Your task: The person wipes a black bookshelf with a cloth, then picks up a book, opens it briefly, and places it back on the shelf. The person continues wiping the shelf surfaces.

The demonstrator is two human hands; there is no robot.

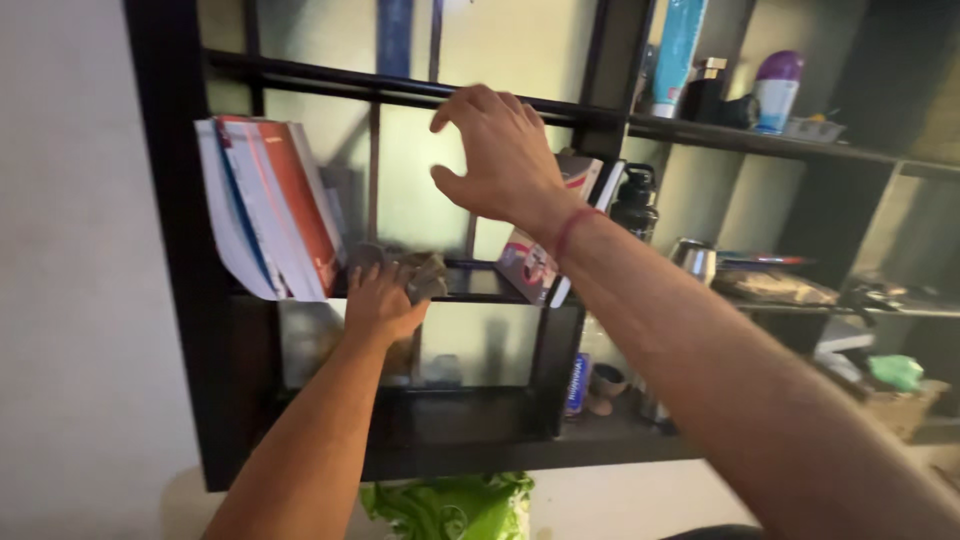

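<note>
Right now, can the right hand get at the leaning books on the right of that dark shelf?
Probably yes: the right hand hovers open just in front of the leaning books, nothing between them.

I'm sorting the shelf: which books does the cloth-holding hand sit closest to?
The left hand, pressing a grey cloth, is nearest the leaning red-and-white books at the compartment's left end. The other tilted book stands farther right, below the right hand.

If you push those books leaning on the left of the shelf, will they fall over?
Probably. The books already lean at a slant, so a sideways push could tip or slide them. They look thin and soft-covered, so they might bend a bit and feel fairly light. The left hand, pressing a grey cloth, is right beside them.
</note>
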